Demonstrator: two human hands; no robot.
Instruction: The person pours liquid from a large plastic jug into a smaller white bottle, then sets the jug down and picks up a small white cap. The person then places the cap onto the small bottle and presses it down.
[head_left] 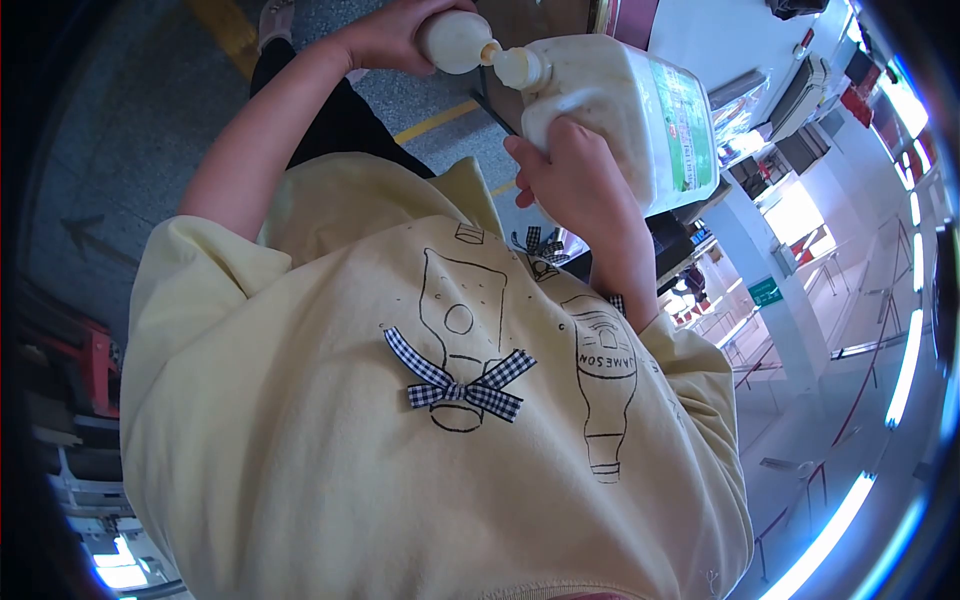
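At the top of the view, my left hand (395, 35) is wrapped round a small whitish bottle (452, 42). My right hand (575, 180) grips the handle of a large, cloudy white jug (595, 100) with a green and white label (685, 130). The jug lies tilted, its white neck (522, 68) turned towards the small bottle. The two mouths meet or nearly meet; whether liquid passes between them I cannot tell.
Yellow lines (437, 120) cross the grey floor (140, 120). Stacked items (800, 95) lie on a white surface beyond the jug. A red metal frame (95, 365) stands at far left. A pillar with a green sign (764, 292) is at right.
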